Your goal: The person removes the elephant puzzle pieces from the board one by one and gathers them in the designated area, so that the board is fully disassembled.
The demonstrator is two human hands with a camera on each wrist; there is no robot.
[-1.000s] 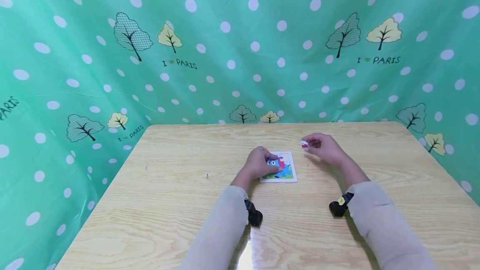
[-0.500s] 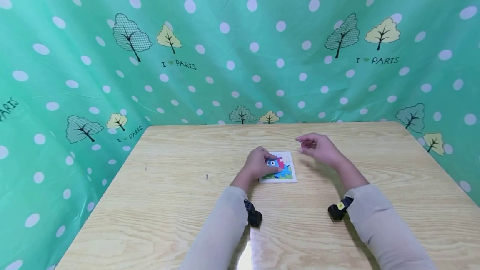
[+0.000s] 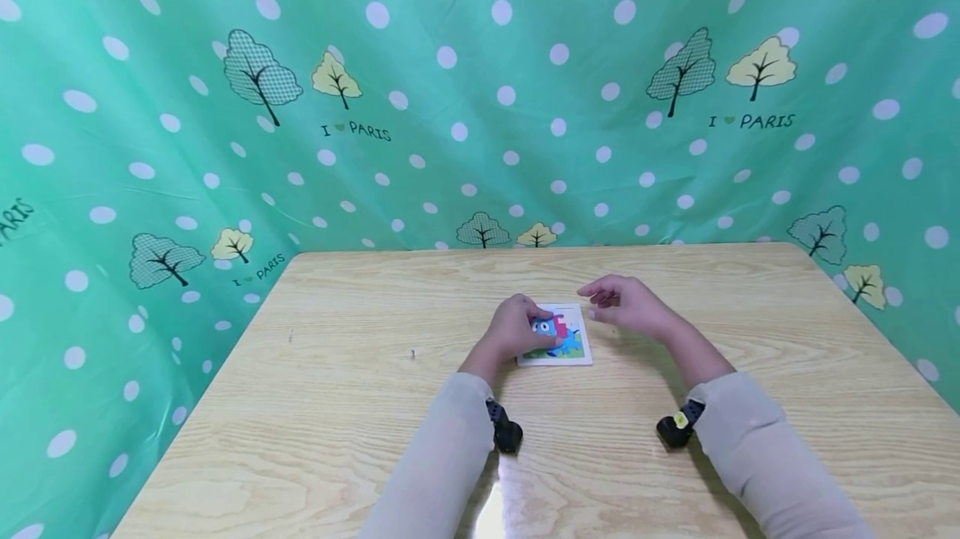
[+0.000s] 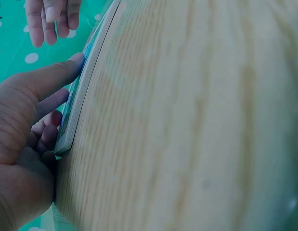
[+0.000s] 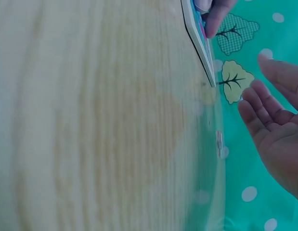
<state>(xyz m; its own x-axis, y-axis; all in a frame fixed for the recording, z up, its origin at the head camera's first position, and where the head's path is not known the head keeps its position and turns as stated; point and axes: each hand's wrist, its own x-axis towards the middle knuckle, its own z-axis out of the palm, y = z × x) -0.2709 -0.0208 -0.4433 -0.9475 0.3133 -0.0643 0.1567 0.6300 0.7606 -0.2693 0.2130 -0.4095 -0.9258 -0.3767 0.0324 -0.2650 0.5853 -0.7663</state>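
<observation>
A small square picture puzzle (image 3: 574, 344) with a white border lies flat on the table, showing a blue cartoon figure with a red patch. My left hand (image 3: 513, 326) holds its left part, the thumb across the front and bent fingers behind; the hand covers some of the picture. To the right of the puzzle, my right hand (image 3: 628, 306) hovers above the table with its fingers spread loosely and nothing in them. In the right wrist view a small light piece (image 5: 219, 143) lies on the table near that hand; the head view does not show it.
The wooden table (image 3: 360, 431) runs back to a green dotted cloth (image 3: 420, 114) printed with trees. A tiny dark mark (image 3: 412, 354) is on the table left of the puzzle. Each wrist carries a black camera (image 3: 508, 436).
A second ago the right hand held a small white and red puzzle piece; now its fingers are free of it, and the hand has moved left toward the puzzle. The left hand stays in place.
</observation>
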